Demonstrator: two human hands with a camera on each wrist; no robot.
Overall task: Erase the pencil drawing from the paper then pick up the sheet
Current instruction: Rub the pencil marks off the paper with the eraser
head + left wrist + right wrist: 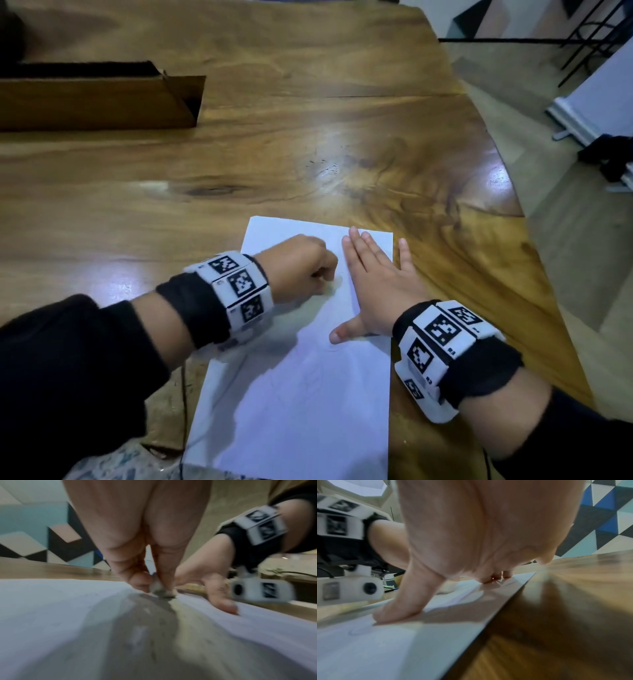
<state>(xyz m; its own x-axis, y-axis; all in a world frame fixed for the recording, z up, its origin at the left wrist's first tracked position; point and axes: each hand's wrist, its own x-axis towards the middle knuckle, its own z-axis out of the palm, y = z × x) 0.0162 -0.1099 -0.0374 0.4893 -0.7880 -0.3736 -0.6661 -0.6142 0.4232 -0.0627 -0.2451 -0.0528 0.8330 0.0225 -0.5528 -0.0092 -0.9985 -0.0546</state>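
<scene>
Surface: a varnished wooden table (pixel 308 144), on which the sheet (pixel 308 404) is laid flat near the front edge.
Left hand (pixel 301 267): curled tight, an eraser (pixel 161 592) pinched at the fingertips and pressed onto the paper; judged to be rubbing out.
Right hand (pixel 380 284): flattened, fingers straight, nothing grasped, set just beside the pinch; judged to be placed there to stop the paper sliding.
Pencil drawing (pixel 315 373): faint lines, seen nearer the body than the pinch, so erasing is judged unfinished.
Cardboard box (pixel 102 99): well beyond the pinch, untouched.

Only blurred, seemingly unreadable marker codes on the wristbands (pixel 442 334).
</scene>
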